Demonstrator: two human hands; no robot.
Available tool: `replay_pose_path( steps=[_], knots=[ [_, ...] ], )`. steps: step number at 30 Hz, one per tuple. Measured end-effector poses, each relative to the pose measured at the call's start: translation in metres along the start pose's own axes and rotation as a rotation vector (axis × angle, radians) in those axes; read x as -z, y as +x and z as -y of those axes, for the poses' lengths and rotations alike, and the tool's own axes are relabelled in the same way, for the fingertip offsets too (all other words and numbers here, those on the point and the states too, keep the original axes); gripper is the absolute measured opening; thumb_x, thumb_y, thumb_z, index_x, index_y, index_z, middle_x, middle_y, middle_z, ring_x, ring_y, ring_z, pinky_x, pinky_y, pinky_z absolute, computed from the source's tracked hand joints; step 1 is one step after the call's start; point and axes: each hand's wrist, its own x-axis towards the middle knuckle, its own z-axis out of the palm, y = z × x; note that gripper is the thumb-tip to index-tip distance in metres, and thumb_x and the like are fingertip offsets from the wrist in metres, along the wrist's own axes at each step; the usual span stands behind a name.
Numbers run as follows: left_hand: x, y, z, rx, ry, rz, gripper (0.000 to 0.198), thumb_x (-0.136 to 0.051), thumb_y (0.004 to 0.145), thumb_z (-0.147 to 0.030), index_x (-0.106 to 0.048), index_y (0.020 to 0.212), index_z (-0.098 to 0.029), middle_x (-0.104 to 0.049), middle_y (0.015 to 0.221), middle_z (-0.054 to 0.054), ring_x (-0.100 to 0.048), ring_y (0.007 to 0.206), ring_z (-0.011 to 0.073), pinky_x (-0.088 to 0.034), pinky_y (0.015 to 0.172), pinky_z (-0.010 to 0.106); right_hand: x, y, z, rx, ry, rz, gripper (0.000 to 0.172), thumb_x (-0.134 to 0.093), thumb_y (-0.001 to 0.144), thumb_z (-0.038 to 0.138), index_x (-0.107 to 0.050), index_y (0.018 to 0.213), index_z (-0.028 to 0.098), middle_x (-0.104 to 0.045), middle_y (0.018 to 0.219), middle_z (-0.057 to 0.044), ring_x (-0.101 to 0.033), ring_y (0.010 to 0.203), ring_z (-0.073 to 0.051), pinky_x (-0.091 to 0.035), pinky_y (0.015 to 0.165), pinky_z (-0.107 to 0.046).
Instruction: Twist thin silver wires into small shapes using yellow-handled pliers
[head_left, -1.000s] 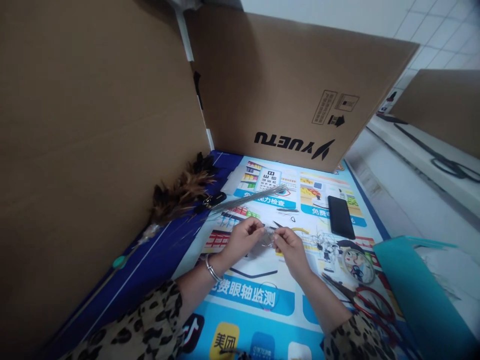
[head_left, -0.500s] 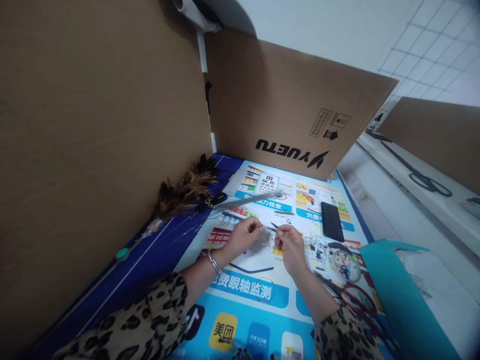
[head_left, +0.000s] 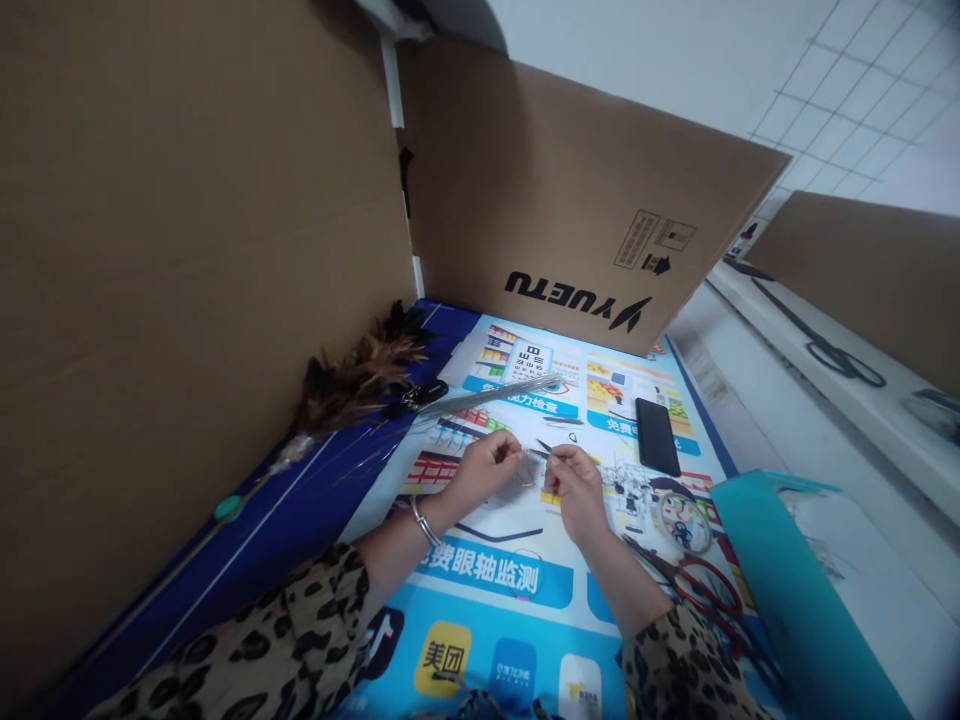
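Note:
My left hand [head_left: 486, 468] and my right hand [head_left: 574, 485] meet over the printed poster mat [head_left: 495, 590], fingers pinched together. Between them they hold a small thin clear or wire-like piece [head_left: 534, 462] that is too fine to name. A silver bangle [head_left: 422, 524] sits on my left wrist, and both sleeves are leopard print. Just beyond the fingers lie a few small dark bits [head_left: 562, 428] on the mat.
A brown feather duster [head_left: 352, 385] and a bundle of thin metal rods [head_left: 495, 393] lie at the back left. A black phone [head_left: 657, 436] rests to the right, red-handled scissors [head_left: 705, 590] and a teal folder [head_left: 795, 600] nearer right. Cardboard walls [head_left: 187, 260] enclose the left and back.
The view has tilted and shifted slightly. Both hands stay pinched together on the small piece, with only slight finger movement.

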Motion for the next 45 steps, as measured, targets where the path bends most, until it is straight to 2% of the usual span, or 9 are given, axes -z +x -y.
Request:
replay_pose_path(
  steps=[6, 11, 20, 32, 40, 45],
  knots=[
    [0.0013, -0.001, -0.0019, -0.011, 0.001, 0.024, 0.01, -0.055, 0.077, -0.025, -0.057, 0.075, -0.016, -0.056, 0.068, -0.002, -0.049, 0.06, 0.0096, -0.038, 0.055, 0.019, 0.0011, -0.0002, -0.0023, -0.035, -0.101, 0.048, 0.017, -0.062, 0.077, 0.031, -0.058, 0.09, 0.02, -0.049, 0.057, 0.006, -0.044, 0.049, -0.008, -0.036, 0.048, -0.02],
    [0.0012, -0.002, -0.0021, 0.001, -0.002, 0.008, 0.01, -0.056, 0.076, -0.025, -0.057, 0.074, -0.016, -0.054, 0.064, -0.003, -0.047, 0.057, 0.0088, -0.036, 0.053, 0.019, 0.0029, 0.0002, -0.0035, -0.047, -0.128, 0.051, 0.019, -0.061, 0.077, 0.031, -0.058, 0.093, 0.02, -0.049, 0.055, 0.006, -0.043, 0.046, -0.008, -0.035, 0.047, -0.02],
    [-0.0009, -0.0019, 0.0016, 0.015, -0.008, 0.007, 0.009, -0.056, 0.076, -0.024, -0.056, 0.074, -0.016, -0.054, 0.064, -0.003, -0.047, 0.057, 0.0089, -0.037, 0.054, 0.019, 0.0021, -0.0026, -0.0014, 0.026, -0.07, 0.056, 0.017, -0.057, 0.075, 0.016, -0.057, 0.091, 0.02, -0.05, 0.065, 0.005, -0.045, 0.052, -0.007, -0.035, 0.049, -0.02],
    [0.0026, -0.0016, 0.0027, 0.153, -0.171, 0.036, 0.012, -0.057, 0.077, -0.027, -0.054, 0.075, -0.016, -0.05, 0.06, -0.003, -0.048, 0.053, 0.0089, -0.036, 0.051, 0.02, 0.0018, -0.001, -0.0055, -0.026, -0.099, 0.021, 0.015, -0.06, 0.074, 0.022, -0.058, 0.088, 0.02, -0.052, 0.064, 0.004, -0.046, 0.05, -0.008, -0.037, 0.048, -0.022],
    [0.0057, -0.003, -0.0037, 0.221, -0.235, 0.036, 0.014, -0.058, 0.078, -0.029, -0.054, 0.076, -0.015, -0.05, 0.063, -0.003, -0.046, 0.055, 0.0088, -0.036, 0.051, 0.02, 0.0027, -0.0035, -0.0038, -0.072, -0.132, 0.001, 0.015, -0.057, 0.079, 0.027, -0.058, 0.093, 0.02, -0.051, 0.056, 0.004, -0.047, 0.05, -0.01, -0.038, 0.051, -0.023],
    [0.0054, -0.0045, -0.0057, 0.275, -0.223, 0.082, 0.016, -0.057, 0.079, -0.031, -0.053, 0.077, -0.016, -0.049, 0.064, -0.002, -0.046, 0.055, 0.009, -0.036, 0.05, 0.02, 0.0012, -0.0043, -0.001, -0.119, -0.11, 0.005, 0.014, -0.054, 0.082, 0.028, -0.058, 0.093, 0.021, -0.051, 0.055, 0.004, -0.045, 0.05, -0.011, -0.038, 0.051, -0.023]
  ],
)
